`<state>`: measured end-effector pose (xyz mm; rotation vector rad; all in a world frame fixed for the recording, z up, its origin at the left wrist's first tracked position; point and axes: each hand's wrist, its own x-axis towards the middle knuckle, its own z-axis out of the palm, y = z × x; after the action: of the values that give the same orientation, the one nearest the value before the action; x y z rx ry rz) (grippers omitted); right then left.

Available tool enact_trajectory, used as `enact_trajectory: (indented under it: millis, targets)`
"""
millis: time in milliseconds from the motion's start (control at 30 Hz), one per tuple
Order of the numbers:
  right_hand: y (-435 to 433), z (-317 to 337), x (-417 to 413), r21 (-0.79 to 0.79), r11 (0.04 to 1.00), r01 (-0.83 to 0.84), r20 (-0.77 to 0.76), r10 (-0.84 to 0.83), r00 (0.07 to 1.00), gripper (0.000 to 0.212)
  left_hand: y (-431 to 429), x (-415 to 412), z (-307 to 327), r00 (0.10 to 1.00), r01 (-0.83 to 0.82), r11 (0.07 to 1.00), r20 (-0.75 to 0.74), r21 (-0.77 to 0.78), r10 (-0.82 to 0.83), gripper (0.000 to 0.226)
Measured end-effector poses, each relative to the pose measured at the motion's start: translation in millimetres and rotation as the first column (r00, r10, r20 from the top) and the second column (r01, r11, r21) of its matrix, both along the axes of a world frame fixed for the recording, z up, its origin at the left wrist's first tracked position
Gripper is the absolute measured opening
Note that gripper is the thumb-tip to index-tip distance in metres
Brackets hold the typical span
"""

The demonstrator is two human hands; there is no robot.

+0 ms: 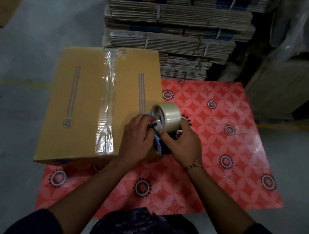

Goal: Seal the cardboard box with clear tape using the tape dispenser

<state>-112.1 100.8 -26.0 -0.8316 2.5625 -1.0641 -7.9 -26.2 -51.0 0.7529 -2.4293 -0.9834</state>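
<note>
The tape dispenser (164, 129) is gripped by the right hand (182, 144), fingers wrapped round its handle, while its front is pinched by the left hand (138, 139), probably to free the tape end. Just beyond, the cardboard box (87, 99) lies on the patterned mat (223, 142), its centre seam already taped.

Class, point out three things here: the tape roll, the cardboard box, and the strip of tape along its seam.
tape roll (170, 114), head view, on its outer curved face.
cardboard box (80, 98), head view, on the left top flap.
strip of tape (106, 101), head view, mid-seam.

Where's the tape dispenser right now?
In the head view, centre frame: the tape dispenser is held in both hands, left hand and right hand, over the cardboard box's near right corner.
</note>
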Motion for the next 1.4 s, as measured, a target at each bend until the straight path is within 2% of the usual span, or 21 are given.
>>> enact_trajectory:
  millis: [100, 167, 267, 367, 400, 467, 533, 633, 733, 800, 900, 1133, 1267, 1367, 1400]
  targets:
    - [26.6, -5.0, -22.3, -0.044, 0.993, 0.111, 0.126, -0.105, 0.986, 0.06, 10.9, -21.3, -3.7, 0.998, 0.052, 0.999, 0.019, 0.002, -0.052, 0.045]
    - [47.1, -10.4, -42.1, -0.048, 0.978, 0.203, 0.223, -0.188, 0.956, 0.064, 17.1, -34.8, -10.8, 0.994, 0.056, 0.997, 0.093, -0.053, -0.051, 0.047]
    - [81.6, -35.2, -81.8, 0.001, 0.927, 0.376, 0.402, -0.345, 0.848, 0.068, 26.4, -49.9, -25.8, 0.953, 0.057, 0.969, 0.301, -0.24, 0.018, 0.045]
    - [114.9, -60.9, -122.4, 0.005, 0.851, 0.526, 0.536, -0.446, 0.717, 0.063, 32.2, -52.7, -32.9, 0.924, 0.087, 0.932, 0.377, -0.353, 0.057, 0.044]
    - [121.9, -63.7, -132.3, -0.009, 0.82, 0.572, 0.572, -0.465, 0.676, 0.058, 33.8, -52.5, -32.6, 0.917, 0.096, 0.92, 0.393, -0.379, 0.066, 0.045]
    - [132.2, -65.8, -151.3, -0.039, 0.776, 0.63, 0.626, -0.473, 0.621, 0.029, 36.4, -52.9, -30.2, 0.911, 0.097, 0.906, 0.404, -0.411, 0.086, 0.044]
    - [140.0, -71.5, -171.3, -0.048, 0.78, 0.624, 0.661, -0.444, 0.605, 0.007, 39.6, -53.7, -28.0, 0.915, 0.077, 0.902, 0.39, -0.425, 0.105, 0.04]
    - [146.5, -77.0, -191.9, 0.018, 0.789, 0.614, 0.734, -0.427, 0.527, 0.012, 41.2, -53.6, -27.3, 0.913, 0.056, 0.907, 0.389, -0.416, 0.122, 0.037]
    - [150.5, -91.6, -210.6, 0.081, 0.782, 0.618, 0.779, -0.436, 0.45, 0.008, 42.1, -55.2, -26.1, 0.913, 0.039, 0.909, 0.385, -0.415, 0.137, 0.033]
    - [153.7, -101.0, -219.3, 0.1, 0.795, 0.598, 0.781, -0.435, 0.448, 0.014, 43.3, -57.0, -26.0, 0.915, 0.035, 0.903, 0.377, -0.429, 0.144, 0.032]
    - [153.1, -106.7, -223.9, 0.119, 0.814, 0.569, 0.784, -0.429, 0.45, 0.037, 44.9, -56.9, -27.4, 0.915, 0.016, 0.897, 0.369, -0.442, 0.165, 0.031]
    - [156.2, -121.2, -230.6, 0.172, 0.808, 0.564, 0.662, -0.519, 0.541, 0.017, 45.7, -56.3, -27.3, 0.912, 0.017, 0.89, 0.372, -0.456, 0.174, 0.032]
    - [162.3, -121.3, -232.9, 0.19, 0.813, 0.55, 0.559, -0.55, 0.621, 0.028, 46.9, -56.2, -28.2, 0.918, 0.009, 0.883, 0.354, -0.47, 0.179, 0.031]
    - [173.8, -124.0, -234.7, 0.235, 0.831, 0.504, 0.502, -0.548, 0.669, 0.054, 47.7, -56.2, -27.0, 0.91, 0.028, 0.881, 0.377, -0.473, 0.174, 0.032]
    - [177.2, -123.1, -235.3, 0.231, 0.84, 0.49, 0.474, -0.537, 0.697, 0.056, 47.1, -56.8, -26.2, 0.903, 0.036, 0.882, 0.393, -0.469, 0.172, 0.034]
